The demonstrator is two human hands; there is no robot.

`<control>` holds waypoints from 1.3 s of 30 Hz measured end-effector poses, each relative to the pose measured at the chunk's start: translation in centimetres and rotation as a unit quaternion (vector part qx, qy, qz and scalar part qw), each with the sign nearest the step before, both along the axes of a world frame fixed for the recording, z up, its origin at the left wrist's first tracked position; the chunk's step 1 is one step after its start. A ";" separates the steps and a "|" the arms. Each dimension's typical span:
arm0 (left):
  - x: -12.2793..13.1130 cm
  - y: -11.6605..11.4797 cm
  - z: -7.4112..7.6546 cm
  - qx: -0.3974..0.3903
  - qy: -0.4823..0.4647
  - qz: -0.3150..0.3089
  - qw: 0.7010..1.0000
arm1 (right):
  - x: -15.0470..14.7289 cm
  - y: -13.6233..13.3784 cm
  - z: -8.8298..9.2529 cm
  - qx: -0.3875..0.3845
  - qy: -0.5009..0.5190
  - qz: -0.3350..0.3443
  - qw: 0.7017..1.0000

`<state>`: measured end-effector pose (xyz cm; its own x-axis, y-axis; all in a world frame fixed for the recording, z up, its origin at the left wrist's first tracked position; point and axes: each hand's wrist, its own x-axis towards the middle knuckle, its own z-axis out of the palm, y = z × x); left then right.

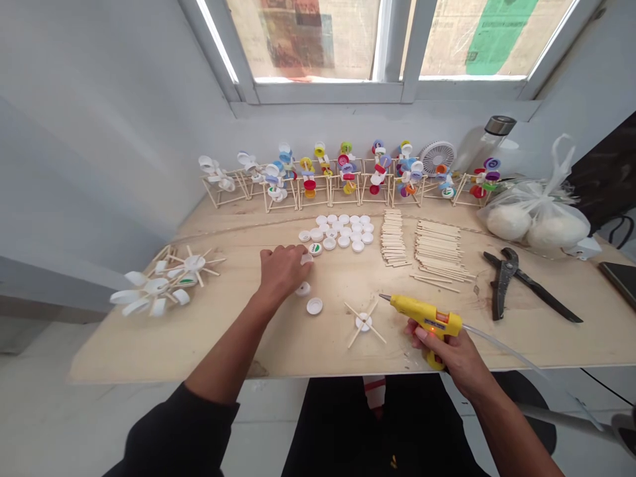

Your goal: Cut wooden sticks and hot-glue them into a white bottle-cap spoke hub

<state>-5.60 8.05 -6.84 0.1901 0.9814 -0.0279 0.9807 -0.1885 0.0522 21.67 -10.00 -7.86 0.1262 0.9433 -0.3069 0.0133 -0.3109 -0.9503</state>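
My right hand (pixel 447 351) is wrapped round the handle of a yellow hot glue gun (pixel 422 313), its nozzle pointing left and a small orange light glowing on its side. Left of the nozzle, a white cap with sticks glued in a cross (pixel 364 322) lies on the wooden table. My left hand (pixel 284 270) reaches over the table with curled fingers on a white bottle cap (pixel 307 259); the thumb side is partly hidden. Two loose caps, one of them a white bottle cap (pixel 315 305), lie nearer me. Beyond spreads a group of white caps (pixel 342 228).
Piles of wooden sticks (pixel 440 250) lie right of the caps, then black-handled pliers (pixel 505 281). Cap-and-stick wheels (pixel 156 288) sit at left. A row of wheels on stick frames (pixel 348 179) lines the back, beside a small fan (pixel 437 158) and a plastic bag (pixel 536 218).
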 end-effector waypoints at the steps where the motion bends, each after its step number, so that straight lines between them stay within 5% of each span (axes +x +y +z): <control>1: -0.3 0.4 -0.1 -0.004 0.003 0.003 1.000 | 0.0 0.0 0.0 -0.001 -0.001 0.000 1.000; 12: 1.0 1.9 -1.2 -0.024 -0.023 -0.052 0.998 | -0.1 0.1 -0.1 -0.004 0.001 -0.013 1.000; 26: -1.1 4.9 -0.7 0.001 -0.067 0.040 0.997 | 0.0 0.1 -0.4 -0.016 0.003 -0.018 1.000; 32: -1.2 7.3 -1.0 -0.037 -0.051 0.029 0.998 | -0.2 0.1 -0.3 -0.016 0.006 -0.029 0.999; 39: -1.5 6.1 -1.7 -0.048 -0.048 0.025 0.997 | -0.1 0.1 -0.4 -0.014 0.005 -0.025 1.000</control>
